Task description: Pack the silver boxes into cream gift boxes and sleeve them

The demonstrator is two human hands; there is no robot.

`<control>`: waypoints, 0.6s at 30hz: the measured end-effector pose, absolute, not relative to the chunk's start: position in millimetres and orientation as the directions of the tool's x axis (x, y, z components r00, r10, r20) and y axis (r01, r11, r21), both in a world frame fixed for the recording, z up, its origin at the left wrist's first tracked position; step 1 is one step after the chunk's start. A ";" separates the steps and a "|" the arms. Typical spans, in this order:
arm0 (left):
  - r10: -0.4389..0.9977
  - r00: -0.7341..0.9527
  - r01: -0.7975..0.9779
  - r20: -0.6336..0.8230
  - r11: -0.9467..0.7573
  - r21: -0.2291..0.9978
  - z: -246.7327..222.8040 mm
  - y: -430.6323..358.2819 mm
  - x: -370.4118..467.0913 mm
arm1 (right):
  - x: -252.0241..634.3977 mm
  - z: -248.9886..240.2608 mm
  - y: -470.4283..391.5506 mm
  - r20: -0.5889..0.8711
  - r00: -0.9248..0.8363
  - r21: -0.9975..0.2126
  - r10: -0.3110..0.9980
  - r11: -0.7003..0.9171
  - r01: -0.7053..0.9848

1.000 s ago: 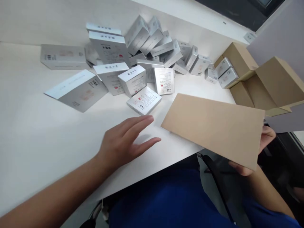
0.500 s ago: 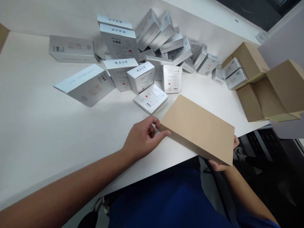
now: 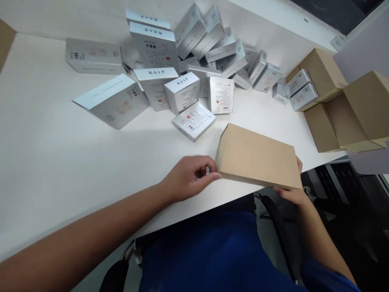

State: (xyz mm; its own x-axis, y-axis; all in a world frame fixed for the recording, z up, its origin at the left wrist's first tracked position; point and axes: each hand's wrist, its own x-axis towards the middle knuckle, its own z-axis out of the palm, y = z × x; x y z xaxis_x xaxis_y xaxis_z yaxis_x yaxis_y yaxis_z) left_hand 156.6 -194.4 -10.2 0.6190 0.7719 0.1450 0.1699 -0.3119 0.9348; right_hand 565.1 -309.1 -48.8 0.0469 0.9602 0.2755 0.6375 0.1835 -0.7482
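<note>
A flat brown cardboard box (image 3: 258, 158) is held over the front edge of the white table (image 3: 100, 170). My left hand (image 3: 196, 176) pinches its near left corner, thumb and fingers closed on the cardboard. At the box's right end, my right hand (image 3: 291, 192) grips it; its thumb shows at the near edge, a fingertip shows past the right side, and the other fingers are hidden underneath. Just beyond the box, a silver-white printed carton (image 3: 194, 121) lies flat, with another carton (image 3: 221, 95) standing behind it.
Several silver cartons (image 3: 154, 50) are heaped and standing along the back wall. Open brown boxes (image 3: 343, 117) sit at the table's right end, with small silver cartons (image 3: 304, 96) stacked against them. A dark chair (image 3: 275, 227) is below the table's edge.
The cardboard box has turned and tilted in my hands, so its left end face now shows. My right hand has risen slightly, and my left hand has shifted slightly right and down.
</note>
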 end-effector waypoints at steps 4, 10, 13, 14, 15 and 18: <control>0.464 0.733 -0.066 0.498 -0.680 0.730 -13.8 -196.1 147.5 | 585.5 -35.6 -289.1 0.291 0.432 -0.845 0.854 0.017 0.535; 0.574 0.614 0.311 0.541 -0.807 0.503 -29.3 -183.9 144.6 | 572.6 -31.4 -270.1 0.350 0.564 -0.873 0.748 0.041 0.487; 0.504 0.756 0.303 0.418 -0.835 0.459 -36.9 -190.2 155.9 | 550.5 -31.7 -264.0 0.245 0.275 -0.879 0.930 0.092 0.468; 0.493 0.770 0.310 0.405 -0.844 0.438 -38.1 -194.1 160.8 | 543.4 -31.6 -261.9 0.196 0.201 -0.889 0.960 0.087 0.450; 0.492 0.772 0.324 0.403 -0.849 0.418 -38.6 -198.2 166.2 | 537.3 -31.3 -259.9 0.150 0.146 -0.898 0.978 0.073 0.434; 0.489 0.771 0.358 0.407 -0.862 0.359 -37.9 -209.6 182.9 | 527.2 -29.2 -256.1 0.019 0.057 -0.924 0.998 -0.004 0.382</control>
